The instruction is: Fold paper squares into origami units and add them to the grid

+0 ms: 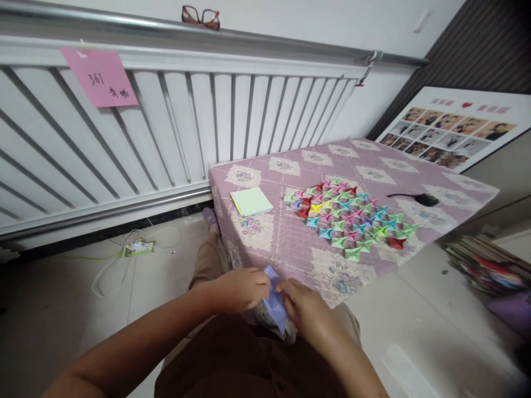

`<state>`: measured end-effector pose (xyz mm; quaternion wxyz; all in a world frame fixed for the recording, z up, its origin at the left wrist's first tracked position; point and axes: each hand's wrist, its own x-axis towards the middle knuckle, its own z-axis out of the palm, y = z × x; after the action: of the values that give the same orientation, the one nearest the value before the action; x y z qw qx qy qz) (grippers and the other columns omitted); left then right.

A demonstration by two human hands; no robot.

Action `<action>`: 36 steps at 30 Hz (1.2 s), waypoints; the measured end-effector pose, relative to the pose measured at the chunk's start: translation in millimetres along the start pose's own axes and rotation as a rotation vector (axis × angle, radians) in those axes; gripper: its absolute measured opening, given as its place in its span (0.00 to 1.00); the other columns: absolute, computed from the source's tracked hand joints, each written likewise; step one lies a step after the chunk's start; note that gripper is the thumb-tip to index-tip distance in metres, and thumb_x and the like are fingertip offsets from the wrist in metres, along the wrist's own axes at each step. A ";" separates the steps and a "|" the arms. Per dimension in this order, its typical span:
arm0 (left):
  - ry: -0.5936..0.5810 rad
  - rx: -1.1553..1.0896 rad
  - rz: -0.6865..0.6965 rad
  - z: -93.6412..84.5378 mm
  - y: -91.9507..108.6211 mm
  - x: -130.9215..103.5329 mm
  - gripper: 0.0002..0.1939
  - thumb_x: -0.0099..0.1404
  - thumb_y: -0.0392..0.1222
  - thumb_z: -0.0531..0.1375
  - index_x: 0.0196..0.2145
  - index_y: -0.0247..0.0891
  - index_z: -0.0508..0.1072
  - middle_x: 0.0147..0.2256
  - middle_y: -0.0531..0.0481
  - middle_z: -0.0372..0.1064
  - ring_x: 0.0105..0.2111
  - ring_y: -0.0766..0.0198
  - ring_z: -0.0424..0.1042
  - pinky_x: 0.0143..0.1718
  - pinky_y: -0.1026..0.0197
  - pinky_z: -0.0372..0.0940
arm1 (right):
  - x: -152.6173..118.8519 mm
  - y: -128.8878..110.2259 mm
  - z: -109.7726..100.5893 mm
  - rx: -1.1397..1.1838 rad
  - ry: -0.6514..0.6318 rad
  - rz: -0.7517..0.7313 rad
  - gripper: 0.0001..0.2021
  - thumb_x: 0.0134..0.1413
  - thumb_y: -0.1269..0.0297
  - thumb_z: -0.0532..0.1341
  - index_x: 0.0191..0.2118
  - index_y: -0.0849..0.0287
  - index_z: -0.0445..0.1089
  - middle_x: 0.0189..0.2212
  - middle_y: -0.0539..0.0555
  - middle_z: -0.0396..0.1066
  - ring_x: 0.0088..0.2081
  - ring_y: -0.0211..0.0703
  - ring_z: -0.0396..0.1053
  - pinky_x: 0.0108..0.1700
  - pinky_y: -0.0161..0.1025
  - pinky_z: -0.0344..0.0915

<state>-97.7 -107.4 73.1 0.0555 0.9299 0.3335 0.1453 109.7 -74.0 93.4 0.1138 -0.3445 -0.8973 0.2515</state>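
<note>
1. Table (286, 243): flat support.
2. Pieces (362, 228): rowed mid-table, likely for order.
3. Left hand (240, 290), right hand (307, 309): both pinching.
4. Pad (252, 202): left, likely for reach.
5. Paper (274, 303): near edge, held from both sides, likely for steadiness.

Glasses (202, 22) sit above the radiator (259, 110). A pink note (102, 80) hangs on its front, and a power strip (140, 248) lies below it.

Lilac paper (275, 305), mauve floral tablecloth (290, 243)
</note>
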 end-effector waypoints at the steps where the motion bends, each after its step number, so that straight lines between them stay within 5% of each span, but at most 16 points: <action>1: -0.017 -0.011 0.009 -1.0 -0.6 0.3 0.04 0.62 0.32 0.55 0.32 0.36 0.69 0.37 0.46 0.69 0.38 0.61 0.66 0.43 0.61 0.61 | 0.0 0.0 -1.9 0.014 -0.020 -0.010 0.12 0.54 0.75 0.49 0.37 0.57 0.67 0.32 0.53 0.71 0.32 0.40 0.69 0.34 0.34 0.61; 14: -0.038 -0.360 0.008 -26.6 -2.9 7.6 0.10 0.57 0.25 0.54 0.32 0.35 0.71 0.35 0.46 0.68 0.37 0.63 0.68 0.41 0.64 0.64 | -9.0 5.5 -16.0 0.255 -0.217 -0.180 0.22 0.47 0.81 0.52 0.46 0.53 0.68 0.42 0.52 0.69 0.42 0.40 0.68 0.44 0.34 0.62; 20: 0.006 -0.538 -0.026 -35.5 0.8 10.8 0.09 0.57 0.26 0.55 0.32 0.36 0.71 0.36 0.46 0.69 0.37 0.63 0.68 0.42 0.64 0.64 | -6.2 8.0 -17.0 0.284 -0.167 -0.138 0.06 0.54 0.72 0.57 0.36 0.56 0.70 0.35 0.52 0.70 0.37 0.40 0.67 0.38 0.33 0.61; 24: 0.125 -0.598 -0.132 -35.2 0.6 8.0 0.01 0.59 0.35 0.60 0.30 0.36 0.70 0.38 0.44 0.68 0.38 0.63 0.68 0.41 0.62 0.63 | -7.4 10.6 -20.9 0.300 -0.110 -0.066 0.05 0.56 0.65 0.58 0.34 0.56 0.71 0.31 0.51 0.69 0.34 0.40 0.67 0.36 0.33 0.60; 28: 0.383 -0.714 -0.291 -21.6 6.3 10.7 0.03 0.57 0.34 0.60 0.31 0.36 0.68 0.38 0.45 0.67 0.39 0.61 0.68 0.42 0.60 0.62 | -8.0 9.5 -21.1 0.381 0.013 0.015 0.11 0.57 0.59 0.57 0.28 0.58 0.70 0.27 0.51 0.67 0.30 0.40 0.66 0.32 0.33 0.60; 33: 0.718 -1.219 -0.746 6.9 25.1 23.0 0.26 0.55 0.35 0.60 0.51 0.41 0.61 0.45 0.46 0.64 0.33 0.68 0.67 0.34 0.64 0.62 | -6.0 8.4 -17.8 0.512 0.138 0.115 0.11 0.56 0.56 0.57 0.32 0.58 0.72 0.30 0.52 0.72 0.34 0.43 0.68 0.37 0.35 0.63; 36: 0.664 -1.399 -0.797 21.0 36.3 28.8 0.24 0.55 0.36 0.60 0.50 0.38 0.63 0.40 0.49 0.66 0.31 0.69 0.65 0.32 0.66 0.61 | -5.7 10.4 -14.0 0.538 0.199 0.146 0.12 0.55 0.55 0.57 0.32 0.58 0.72 0.30 0.52 0.72 0.35 0.44 0.68 0.38 0.36 0.63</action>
<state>-48.1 -117.3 67.1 0.5608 0.4059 0.4670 0.5501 125.0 -66.0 99.6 0.2702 -0.3887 -0.7555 0.4529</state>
